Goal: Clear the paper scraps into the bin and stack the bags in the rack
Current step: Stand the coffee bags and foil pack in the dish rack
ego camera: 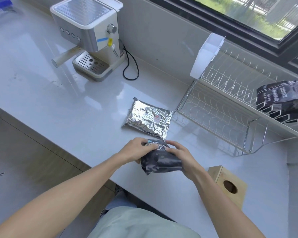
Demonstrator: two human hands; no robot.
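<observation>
Crinkled foil bag, glossy counter

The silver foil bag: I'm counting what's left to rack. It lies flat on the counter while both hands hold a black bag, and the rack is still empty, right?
Not quite. The head view shows the rack already holds a black bag at its right end. The rest stands: the silver foil bag lies flat on the counter, and both hands hold another black bag.

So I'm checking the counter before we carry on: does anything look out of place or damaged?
Little stands out. The silver foil bag lies flat and crumpled on the counter, not in the rack, where one dark bag sits. Both hands hold another dark bag. Faint smudges mark the counter left of the coffee machine.
</observation>
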